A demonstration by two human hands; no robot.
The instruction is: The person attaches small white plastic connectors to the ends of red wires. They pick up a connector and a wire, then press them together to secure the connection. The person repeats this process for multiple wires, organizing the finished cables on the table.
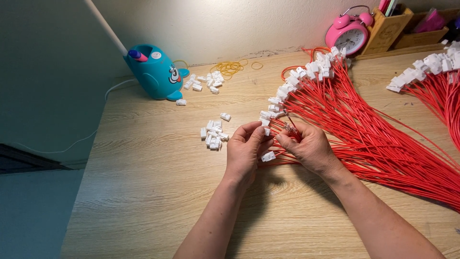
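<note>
A pale wood-grain surface meets a cream wall. From the left: a teal whale-shaped lamp base, loose white connectors, then the left hand pinching a small white connector, the right hand clamped on red wires, and a pink alarm clock.

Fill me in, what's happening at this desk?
A person's left hand and right hand meet over a wooden desk, pinching a small white connector and the metal-tipped end of a red wire. A big fan of red wires, many already capped in white, lies right. Loose white connectors sit just left.
</note>
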